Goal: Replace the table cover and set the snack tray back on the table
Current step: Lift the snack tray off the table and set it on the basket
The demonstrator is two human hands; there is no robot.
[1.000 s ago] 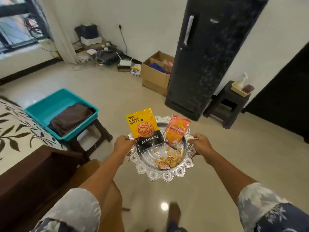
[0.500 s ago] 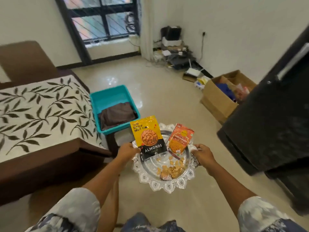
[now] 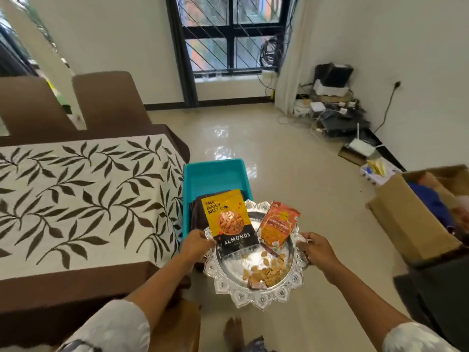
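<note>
The counter (image 3: 38, 288) fills the left side, and the leaf-patterned table cover (image 3: 83, 199) lies flat across it over a brown under-cloth, so the cover step looks done. What remains is setting the tray down. Two brown chairs (image 3: 106, 100) stand at the counter's far side. On the right is an open cardboard box (image 3: 411, 224), well apart from the counter, and a tangle of electronics (image 3: 337, 115) sits against the far wall.

A teal tub (image 3: 215, 176) holding a dark folded cloth (image 3: 198, 214) stands just beside the counter's right edge. It is the one thing close to the path, and the tray should pass above it or on its near side.

The silver snack tray (image 3: 256, 295) is held level over the floor, just right of the counter's near corner and not yet above it. A yellow almonds packet (image 3: 229, 222) and an orange packet (image 3: 278, 224) lean on its far half, with loose nuts (image 3: 269, 269) in the middle; a tilt could spill them.

The left hand (image 3: 195, 243) has its fingers wrapped round the tray's left rim, and the right hand (image 3: 317, 248) grips the right rim likewise.
</note>
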